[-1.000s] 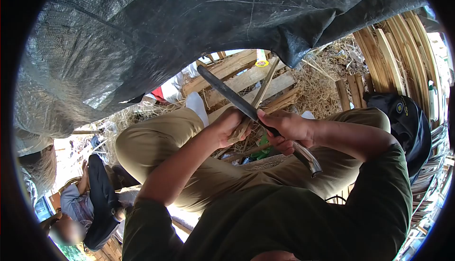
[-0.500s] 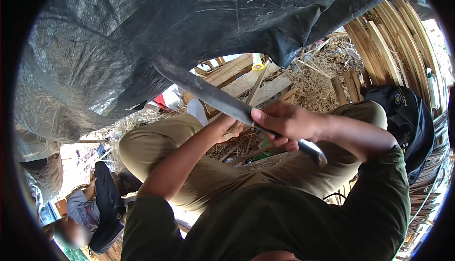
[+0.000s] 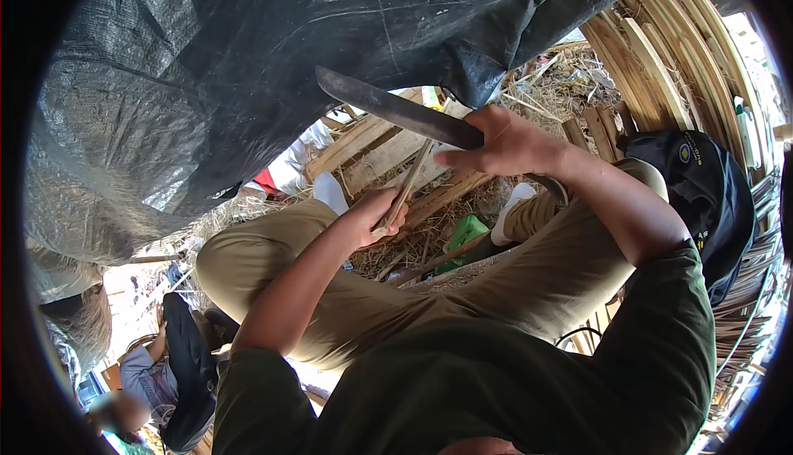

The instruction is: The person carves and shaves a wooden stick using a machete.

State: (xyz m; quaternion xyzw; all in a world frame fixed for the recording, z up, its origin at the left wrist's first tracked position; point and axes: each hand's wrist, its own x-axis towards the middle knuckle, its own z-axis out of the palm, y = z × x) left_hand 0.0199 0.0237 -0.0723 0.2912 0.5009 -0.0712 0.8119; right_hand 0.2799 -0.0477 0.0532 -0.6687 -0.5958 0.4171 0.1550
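My right hand (image 3: 508,143) is closed round a machete (image 3: 396,112) whose dark blade points to the upper left. The curved end of its handle shows below my wrist. In my left hand (image 3: 376,214), the fingers wrap round a thin wooden stick (image 3: 410,176) that slants up to the right. The stick's upper end lies just below the blade; whether the two touch I cannot tell. Both hands are above my crossed legs (image 3: 462,302).
A dark tarpaulin (image 3: 248,59) hangs in front. Stacked wooden strips (image 3: 648,67) and a black bag (image 3: 694,182) are at the right. Wooden boards (image 3: 363,158), straw and a green wrapper (image 3: 467,232) lie below my hands. Another person (image 3: 178,364) sits at the lower left.
My right hand has moved up and away with the machete, off the stick near my left hand. My left hand has shifted slightly left, and more of the stick shows.
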